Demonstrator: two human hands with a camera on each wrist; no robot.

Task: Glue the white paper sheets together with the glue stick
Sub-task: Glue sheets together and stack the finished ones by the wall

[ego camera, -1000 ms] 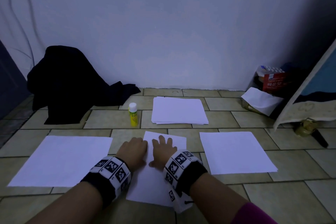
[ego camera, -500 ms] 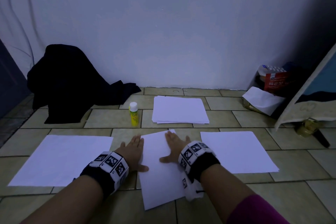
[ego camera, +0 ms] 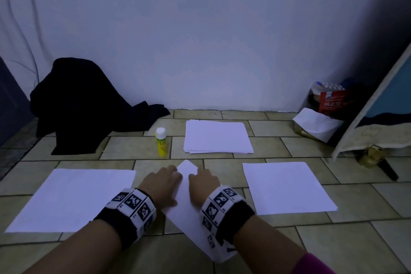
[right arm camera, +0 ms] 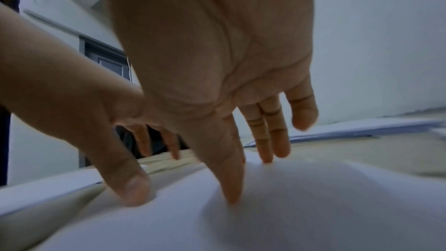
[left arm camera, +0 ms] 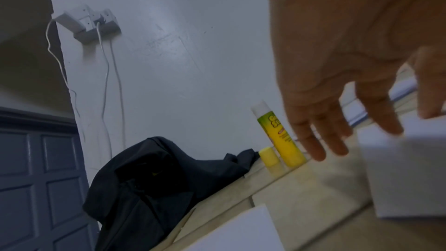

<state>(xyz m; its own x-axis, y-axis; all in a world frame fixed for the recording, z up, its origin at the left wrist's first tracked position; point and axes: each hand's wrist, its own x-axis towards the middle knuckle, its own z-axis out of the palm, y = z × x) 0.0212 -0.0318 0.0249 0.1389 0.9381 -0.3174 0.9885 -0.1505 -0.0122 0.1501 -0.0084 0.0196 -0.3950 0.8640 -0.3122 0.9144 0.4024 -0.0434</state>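
1. Now my left hand (ego camera: 163, 184) lies flat, fingers straight, on the left edge of the middle sheet (ego camera: 185, 204); my right hand (ego camera: 203, 186) presses the same sheet from the right, fingers and thumb spread, gripping nothing.
2. That sheet lies skewed on the tiled floor (ego camera: 347, 244), one corner pointing toward the glue stick (ego camera: 161, 142). Its near part is hidden under my right wristband (ego camera: 222, 209), and in the right wrist view it bulges up around my fingertips (right arm camera: 233, 196).
3. Upright, white end on top, the glue stick stands just beyond the sheet's far corner, apart from both hands. In the left wrist view a small yellow cap (left arm camera: 268, 157) stands beside it; the head view does not show this.
4. Right of the glue stick lies a paper stack (ego camera: 218, 137); nearer me, single sheets lie left (ego camera: 71, 198) and right (ego camera: 287, 187) of the middle sheet.
5. Left of the glue stick a dark cloth (ego camera: 84, 107) is heaped against the wall; its folds are lost in shadow.
6. Far right of the glue stick, a red packet (ego camera: 332, 100) is partly hidden, its print too small to read.
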